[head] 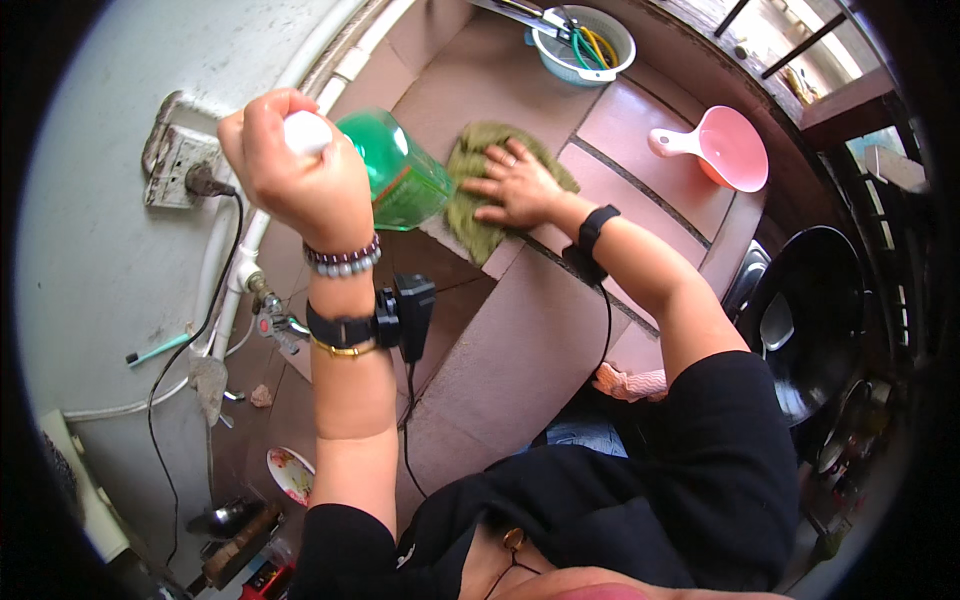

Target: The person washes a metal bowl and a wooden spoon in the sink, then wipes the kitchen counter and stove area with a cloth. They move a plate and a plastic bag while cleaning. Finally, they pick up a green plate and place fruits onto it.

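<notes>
Raised on the left, my left hand (300, 176) grips the neck of a green, see-through plastic bottle (405, 180). The bottle's white cap (307, 133) shows at my thumb. Tilted, the bottle points its base to the right, towards a green cloth (480, 154); the bottle looks slightly blurred. That cloth lies bunched on the tiled counter (517, 337), near the corner of a recess. My right hand (517, 187) rests flat on it, palm down and fingers spread. Part of the cloth is hidden under that hand.
A plastic colander (551, 64) with utensils stands at the back. Right of it is a pink dipper (735, 146). A black wok (814, 322) holds a spatula (777, 324). A tap (271, 319), wall socket (180, 169) and hanging cord (154, 409) are left. A pink cloth (630, 381) lies near my body.
</notes>
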